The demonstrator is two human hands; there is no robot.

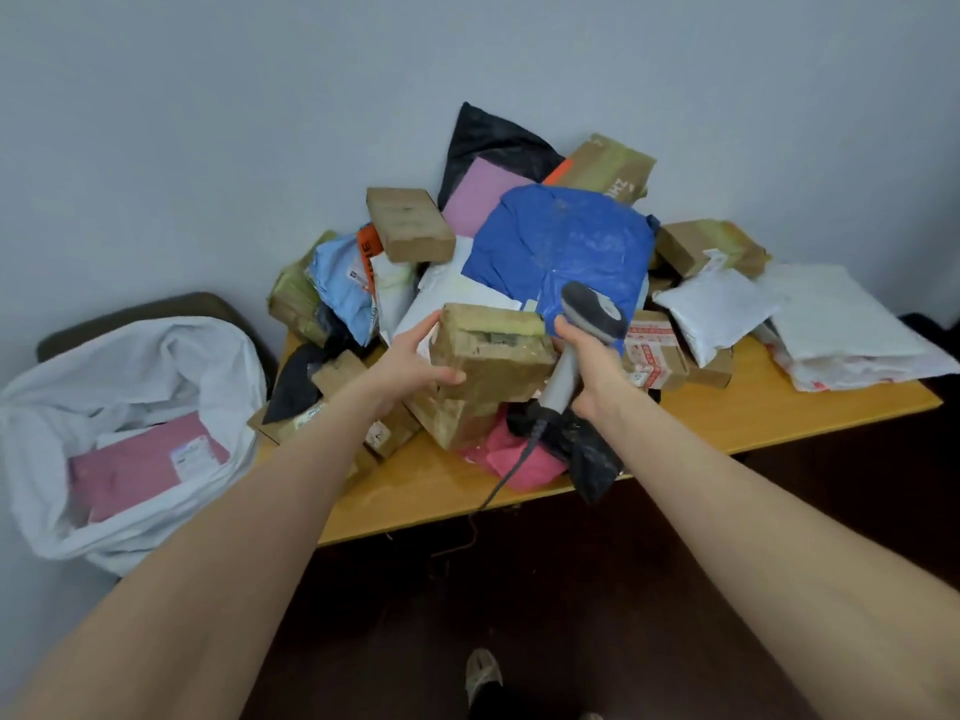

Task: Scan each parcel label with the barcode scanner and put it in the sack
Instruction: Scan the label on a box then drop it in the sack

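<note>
Head view: the left hand [415, 361] grips a taped cardboard box [491, 356], lifted over the parcel pile on the desk [779, 407]. The right hand [592, 366] is wrapped round the barcode scanner [592, 309], just beside the box. The white sack [156, 356] stands left of the desk and holds a pink mailer [140, 465].

The light is soft, even and rather cool; the wall [208, 122] looks pale grey-blue. Shadows are weak, but under the table [779, 407] it is very dark and shows little detail. Its top shines mildly near the front edge. My forearms [234, 537] stretch wide toward the bottom corners from the lens. Everything is slightly soft, my left hand [410, 358] a little blurred.
</note>
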